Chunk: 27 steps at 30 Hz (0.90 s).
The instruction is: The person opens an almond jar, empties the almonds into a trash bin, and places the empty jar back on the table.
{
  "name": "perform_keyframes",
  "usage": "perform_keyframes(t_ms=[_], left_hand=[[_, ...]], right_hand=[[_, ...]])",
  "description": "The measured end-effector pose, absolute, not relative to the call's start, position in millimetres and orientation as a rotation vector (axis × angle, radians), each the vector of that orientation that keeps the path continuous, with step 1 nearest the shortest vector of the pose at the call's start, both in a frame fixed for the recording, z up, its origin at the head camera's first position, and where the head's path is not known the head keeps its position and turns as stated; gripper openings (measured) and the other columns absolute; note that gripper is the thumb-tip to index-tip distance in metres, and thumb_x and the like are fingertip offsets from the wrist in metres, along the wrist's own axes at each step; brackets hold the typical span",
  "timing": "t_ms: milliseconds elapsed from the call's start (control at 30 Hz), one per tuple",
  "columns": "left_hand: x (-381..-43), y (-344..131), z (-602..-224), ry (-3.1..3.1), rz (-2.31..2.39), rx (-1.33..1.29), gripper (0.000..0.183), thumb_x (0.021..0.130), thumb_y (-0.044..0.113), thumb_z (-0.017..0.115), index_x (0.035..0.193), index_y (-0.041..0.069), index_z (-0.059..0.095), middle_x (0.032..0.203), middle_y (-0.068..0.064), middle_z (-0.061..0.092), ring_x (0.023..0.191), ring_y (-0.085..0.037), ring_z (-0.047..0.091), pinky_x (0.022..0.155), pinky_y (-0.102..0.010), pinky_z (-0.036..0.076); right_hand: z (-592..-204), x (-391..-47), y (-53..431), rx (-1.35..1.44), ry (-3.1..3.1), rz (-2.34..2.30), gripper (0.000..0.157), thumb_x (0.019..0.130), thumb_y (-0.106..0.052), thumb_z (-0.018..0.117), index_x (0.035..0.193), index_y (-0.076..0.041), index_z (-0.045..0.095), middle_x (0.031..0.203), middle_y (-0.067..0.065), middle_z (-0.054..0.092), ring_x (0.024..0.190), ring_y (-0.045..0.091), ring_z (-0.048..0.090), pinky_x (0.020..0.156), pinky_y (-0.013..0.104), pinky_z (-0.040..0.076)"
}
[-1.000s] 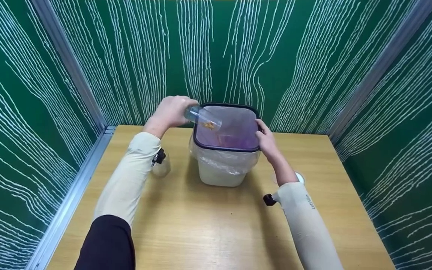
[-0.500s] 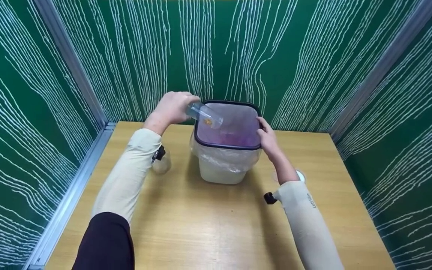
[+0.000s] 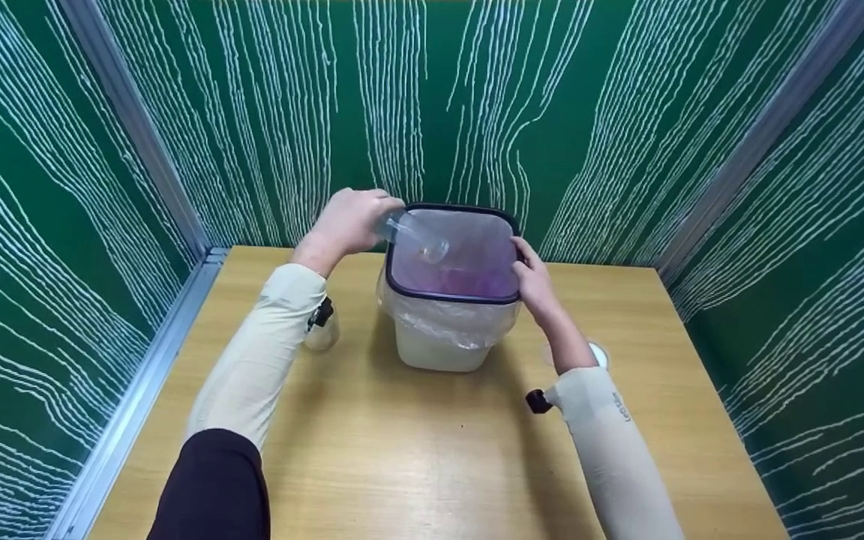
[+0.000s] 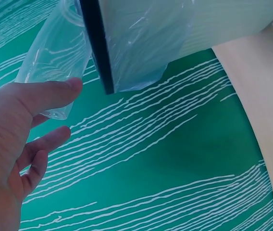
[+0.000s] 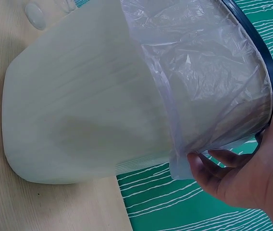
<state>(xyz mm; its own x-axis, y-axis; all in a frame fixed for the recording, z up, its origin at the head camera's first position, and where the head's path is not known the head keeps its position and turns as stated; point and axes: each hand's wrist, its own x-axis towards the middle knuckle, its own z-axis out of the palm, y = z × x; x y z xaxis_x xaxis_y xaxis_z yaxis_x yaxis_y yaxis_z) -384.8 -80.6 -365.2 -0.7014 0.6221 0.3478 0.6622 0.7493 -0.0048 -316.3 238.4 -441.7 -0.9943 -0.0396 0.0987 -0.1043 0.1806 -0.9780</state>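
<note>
In the head view my left hand [image 3: 349, 223] grips a clear cup [image 3: 436, 244], tilted with its mouth over the inside of a trash bin [image 3: 439, 351]. A few small yellowish bits show in the cup. The left wrist view has the clear cup [image 4: 55, 53] between thumb and fingers, beside the bin's dark rim [image 4: 97, 48]. At the bin's right side my right hand [image 3: 535, 281] holds the black rim [image 3: 454, 297], thumb on top. A thin clear liner [image 5: 199, 72] is folded over the outside; the right fingers touch its edge in the right wrist view.
A clear rounded container [image 3: 322, 339] stands on the wooden table [image 3: 402, 450] beneath my left wrist, partly hidden. A white round thing [image 3: 598, 355] lies by my right forearm. Green walls with white lines [image 3: 469, 97] enclose the table's back and sides.
The yellowish bits in the cup have dwindled from a small pile to a few. The cup's mouth is slightly lower and farther right. The right hand stays on the rim.
</note>
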Motion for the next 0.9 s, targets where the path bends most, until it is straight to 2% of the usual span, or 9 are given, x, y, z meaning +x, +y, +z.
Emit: perform_keyframes(t_ms=[100,300,500,733,900], left_hand=[[-385,-82,-368,-2.609,-0.18,-0.985,0.048,0.076,0.014,0.078,0.123,0.018,0.067,0.114,-0.003,0.067,0.095,-0.023,0.064,0.081,-0.043,0.05],[-384,-80,-370,-2.535,-0.143,-0.972,0.044,0.08,0.013,0.075,0.122,0.019,0.067,0.112,-0.004,0.067,0.083,-0.024,0.063,0.067,-0.039,0.045],[-381,-77,-369,-2.564,-0.098,-0.99,0.043,0.08,0.013,0.077,0.121,0.019,0.067,0.109,-0.004,0.066,0.082,-0.022,0.061,0.066,-0.037,0.041],[-382,-73,-376,-2.493,-0.058,-1.03,0.039,0.083,0.012,0.073,0.121,0.017,0.068,0.105,-0.006,0.066,0.079,-0.026,0.062,0.064,-0.042,0.045],[-381,-70,-376,-2.438,-0.063,-1.033,0.036,0.082,0.01,0.07,0.117,0.016,0.069,0.103,-0.006,0.066,0.079,-0.026,0.063,0.062,-0.042,0.045]], right_hand=[[-441,-317,236,0.154,-2.362,1.968,0.052,0.097,0.0,0.034,0.148,0.003,0.031,0.156,0.019,0.022,0.142,0.026,0.02,0.114,0.037,0.019],[-442,-317,235,0.147,-2.359,1.972,0.051,0.096,0.001,0.034,0.147,0.004,0.031,0.156,0.019,0.023,0.142,0.026,0.021,0.114,0.037,0.019],[-453,-323,239,0.142,-2.354,1.976,0.052,0.097,-0.001,0.033,0.149,0.0,0.031,0.157,0.016,0.022,0.142,0.023,0.019,0.115,0.036,0.017],[-447,-314,234,0.177,-2.344,1.95,0.052,0.096,0.002,0.034,0.147,0.006,0.03,0.155,0.02,0.024,0.142,0.027,0.021,0.114,0.036,0.019],[-450,-319,236,0.18,-2.338,1.95,0.051,0.097,0.002,0.034,0.147,0.005,0.031,0.155,0.02,0.025,0.142,0.028,0.022,0.115,0.038,0.019]])
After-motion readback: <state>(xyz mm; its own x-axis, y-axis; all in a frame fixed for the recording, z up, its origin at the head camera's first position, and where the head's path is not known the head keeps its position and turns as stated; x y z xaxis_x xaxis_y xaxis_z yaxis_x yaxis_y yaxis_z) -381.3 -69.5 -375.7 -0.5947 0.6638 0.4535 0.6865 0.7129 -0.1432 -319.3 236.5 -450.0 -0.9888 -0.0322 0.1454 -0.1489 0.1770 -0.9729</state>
